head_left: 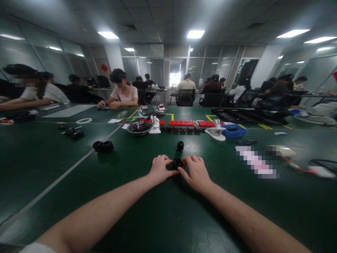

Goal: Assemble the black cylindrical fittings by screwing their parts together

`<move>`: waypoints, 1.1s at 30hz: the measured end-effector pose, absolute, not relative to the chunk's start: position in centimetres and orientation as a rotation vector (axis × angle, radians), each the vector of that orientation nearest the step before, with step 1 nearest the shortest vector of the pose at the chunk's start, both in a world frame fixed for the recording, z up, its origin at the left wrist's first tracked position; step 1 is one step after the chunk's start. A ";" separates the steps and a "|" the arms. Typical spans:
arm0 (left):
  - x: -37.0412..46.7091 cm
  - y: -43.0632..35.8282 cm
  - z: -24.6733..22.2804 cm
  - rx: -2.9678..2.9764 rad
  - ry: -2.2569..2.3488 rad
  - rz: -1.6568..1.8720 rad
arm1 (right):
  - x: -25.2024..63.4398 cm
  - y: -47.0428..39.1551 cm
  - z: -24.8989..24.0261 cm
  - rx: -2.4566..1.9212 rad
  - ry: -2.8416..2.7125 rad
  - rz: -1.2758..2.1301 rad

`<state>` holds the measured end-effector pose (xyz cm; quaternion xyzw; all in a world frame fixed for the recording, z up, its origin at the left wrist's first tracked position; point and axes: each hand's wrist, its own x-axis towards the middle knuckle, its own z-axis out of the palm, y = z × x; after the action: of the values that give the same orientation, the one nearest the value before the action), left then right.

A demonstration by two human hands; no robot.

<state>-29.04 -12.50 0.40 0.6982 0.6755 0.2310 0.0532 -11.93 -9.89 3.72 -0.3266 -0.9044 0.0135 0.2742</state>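
Note:
A small round black part (177, 163) with an open ring-shaped top sits between my two hands, low over the green table (158, 218). My left hand (161, 169) pinches it from the left, thumb along its lower edge. On the other side my right hand (195, 172) closes on it with thumb and fingers. Just beyond them stands a similar black part (180, 146), touched by neither hand. Two more black round parts (103, 146) lie side by side to the left, across a pale line on the table.
Further back are a dark round tray (139, 128), red blocks (181, 123), a white stand (216, 130) and a blue bin (234, 131). Several small black parts (72, 132) lie back left. White devices with cables (319, 171) rest at right. A person (125, 91) sits across the table.

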 end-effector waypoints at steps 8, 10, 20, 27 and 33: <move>-29.0 -12.6 0.7 2.122 2.002 0.693 | -12.0 -9.4 3.3 -0.903 -2.422 0.021; -28.9 -12.6 0.8 2.119 1.995 0.687 | -12.0 -9.3 3.2 -0.905 -2.418 0.020; -28.8 -12.7 0.8 2.157 1.977 0.694 | -12.2 -9.2 2.9 -0.916 -2.427 0.012; -28.7 -12.6 0.6 2.174 1.991 0.668 | -12.3 -9.1 2.8 -0.909 -2.437 -0.015; -28.7 -12.7 0.7 2.183 1.977 0.680 | -12.6 -9.1 2.7 -0.909 -2.440 -0.024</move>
<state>-28.73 -12.66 0.65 0.7209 0.6530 0.2245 0.0596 -12.58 -9.05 2.73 -0.3364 -0.9035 -0.0089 0.2655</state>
